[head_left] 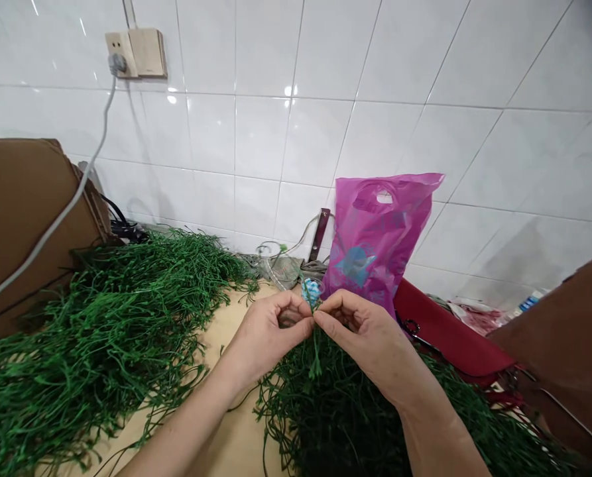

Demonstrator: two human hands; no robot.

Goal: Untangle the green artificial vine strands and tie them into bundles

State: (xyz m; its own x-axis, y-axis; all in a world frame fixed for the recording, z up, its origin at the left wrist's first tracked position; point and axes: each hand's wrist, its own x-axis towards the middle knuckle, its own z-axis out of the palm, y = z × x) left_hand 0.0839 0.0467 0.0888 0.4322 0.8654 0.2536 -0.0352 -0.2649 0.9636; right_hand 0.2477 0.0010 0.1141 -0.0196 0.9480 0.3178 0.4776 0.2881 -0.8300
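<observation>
Bare counter (pixel 250 430) runs between the left green heap (pixel 126 318) and the right green heap (pixel 335 414), crossed by the left forearm (pixel 201 414); a purple bag (pixel 375 245) blocks the way right of the back middle.

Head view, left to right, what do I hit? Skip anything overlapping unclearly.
Brown cardboard box → left hand → pinched thin green stems → right hand → smooth red item → large plain brown object.

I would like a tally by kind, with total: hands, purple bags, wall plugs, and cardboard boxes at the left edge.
Hands: 2 (left hand, right hand)
Purple bag: 1
Wall plug: 1
Cardboard box at left edge: 1
Total: 5
</observation>
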